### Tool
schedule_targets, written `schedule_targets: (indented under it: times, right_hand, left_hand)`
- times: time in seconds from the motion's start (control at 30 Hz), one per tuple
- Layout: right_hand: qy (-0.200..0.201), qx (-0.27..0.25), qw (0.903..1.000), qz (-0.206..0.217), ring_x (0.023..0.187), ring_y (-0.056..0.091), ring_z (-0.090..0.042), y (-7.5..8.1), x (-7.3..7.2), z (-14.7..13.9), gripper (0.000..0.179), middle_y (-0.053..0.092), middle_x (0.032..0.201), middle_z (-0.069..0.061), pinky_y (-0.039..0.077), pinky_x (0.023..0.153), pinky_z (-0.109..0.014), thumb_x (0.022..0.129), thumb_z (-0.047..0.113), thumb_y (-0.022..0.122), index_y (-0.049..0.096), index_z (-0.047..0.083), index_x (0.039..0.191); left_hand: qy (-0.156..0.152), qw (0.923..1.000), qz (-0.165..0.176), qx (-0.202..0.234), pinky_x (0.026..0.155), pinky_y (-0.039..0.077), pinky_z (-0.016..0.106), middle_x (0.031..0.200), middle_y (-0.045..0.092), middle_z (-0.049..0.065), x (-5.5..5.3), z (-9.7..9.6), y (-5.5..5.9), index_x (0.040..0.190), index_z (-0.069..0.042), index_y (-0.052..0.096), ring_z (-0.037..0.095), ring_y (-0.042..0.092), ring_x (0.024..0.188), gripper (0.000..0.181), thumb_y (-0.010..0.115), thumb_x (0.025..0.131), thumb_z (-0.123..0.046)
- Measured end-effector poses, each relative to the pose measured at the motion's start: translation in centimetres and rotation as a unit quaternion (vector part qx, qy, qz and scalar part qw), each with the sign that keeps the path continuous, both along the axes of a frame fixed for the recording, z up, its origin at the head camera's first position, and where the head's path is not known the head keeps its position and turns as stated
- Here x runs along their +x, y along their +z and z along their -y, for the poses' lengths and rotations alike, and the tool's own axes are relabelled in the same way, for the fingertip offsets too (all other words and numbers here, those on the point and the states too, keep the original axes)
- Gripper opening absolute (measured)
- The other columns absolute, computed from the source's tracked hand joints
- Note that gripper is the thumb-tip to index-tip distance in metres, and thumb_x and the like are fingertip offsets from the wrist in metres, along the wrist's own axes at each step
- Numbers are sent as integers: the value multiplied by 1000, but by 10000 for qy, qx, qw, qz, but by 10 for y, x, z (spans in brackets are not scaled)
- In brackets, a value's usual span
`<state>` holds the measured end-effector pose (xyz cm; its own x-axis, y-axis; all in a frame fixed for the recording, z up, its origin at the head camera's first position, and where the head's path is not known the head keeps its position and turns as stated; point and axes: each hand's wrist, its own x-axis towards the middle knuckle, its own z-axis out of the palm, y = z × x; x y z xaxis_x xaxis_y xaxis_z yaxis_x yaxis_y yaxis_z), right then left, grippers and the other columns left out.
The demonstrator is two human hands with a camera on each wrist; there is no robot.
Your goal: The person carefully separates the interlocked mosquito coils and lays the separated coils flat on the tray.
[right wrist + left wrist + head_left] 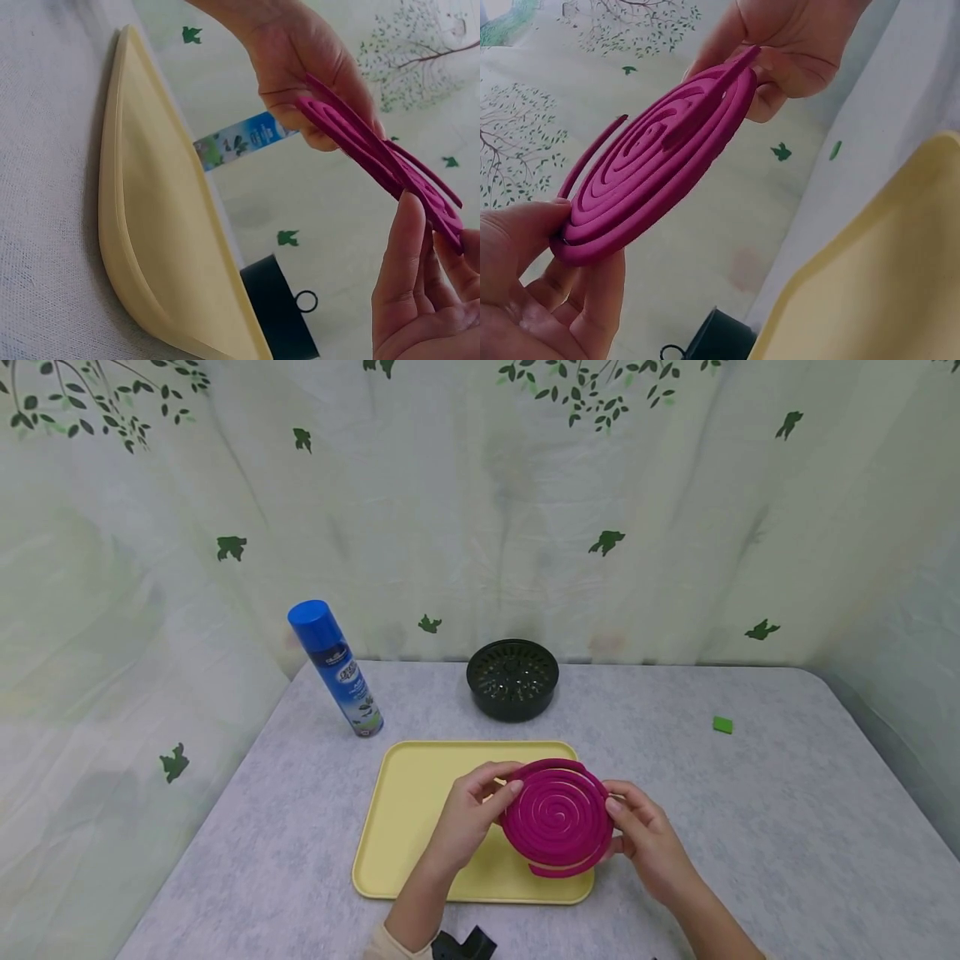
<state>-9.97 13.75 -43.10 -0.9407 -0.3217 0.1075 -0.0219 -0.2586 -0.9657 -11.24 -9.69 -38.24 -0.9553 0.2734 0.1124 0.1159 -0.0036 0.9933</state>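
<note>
A round magenta mosquito coil [557, 817], seemingly a nested pair, is held up over the right part of a yellow tray [412, 810]. My left hand [468, 817] pinches its left edge between thumb and fingers. At the opposite edge, my right hand [651, 845] pinches the rim, thumb on top. In the left wrist view, the mosquito coil [641, 191] is tilted and some strands stand away from the flat spiral. The right wrist view shows the mosquito coil [367, 154] nearly edge-on, with strands spread apart. Some fingertips are hidden behind it.
Behind the tray stands a black round container [513, 681] with a slotted inside; a ring shows on its side in the wrist views. A blue spray can [337, 672] stands back left. A small green piece [722, 725] lies back right. Leaf-printed curtain [495, 527] hangs behind the table.
</note>
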Motion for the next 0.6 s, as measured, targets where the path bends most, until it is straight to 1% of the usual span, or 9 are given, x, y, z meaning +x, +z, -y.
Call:
schedule_targets:
  times: [0.13,0.27,0.4,0.5,0.6]
  right_hand:
    - [-80,49,9999,67,73,60,-14,-1,0,0,22,61,101,-2,52,55,-30,98,15,37,51,12,115]
    - [-359,274,9980,439,78,60,-16,-1,-1,1,24,61,102,-3,52,56,-31,97,19,41,48,7,116]
    - [-612,504,9940,759,88,60,-19,-1,-2,3,31,59,106,-4,53,59,-34,95,24,45,46,2,117]
    - [-654,568,9939,681,90,59,-20,-2,-1,4,33,59,106,-4,53,60,-36,95,24,46,45,0,118]
    - [-690,582,9947,494,87,60,-19,-4,-1,3,30,60,103,-4,53,58,-36,95,23,46,48,3,117]
  left_hand:
    - [-72,9999,21,112,59,52,27,98,58,12,-1,1,-2,114,3,58,15,56,71,27,55,89,-6]
    - [-139,9997,10,215,60,52,27,93,55,12,-3,3,-6,115,2,58,15,58,71,28,54,90,-8]
    - [-133,9994,85,319,62,52,28,88,53,11,-8,5,-18,114,-1,60,16,58,72,27,55,89,-10]
    - [-68,9995,64,302,65,51,27,90,55,10,-12,6,-27,113,-2,62,16,56,77,27,56,89,-12]
    - [-40,9995,96,286,66,51,27,92,57,9,-13,7,-30,111,-2,61,16,55,78,26,58,88,-13]
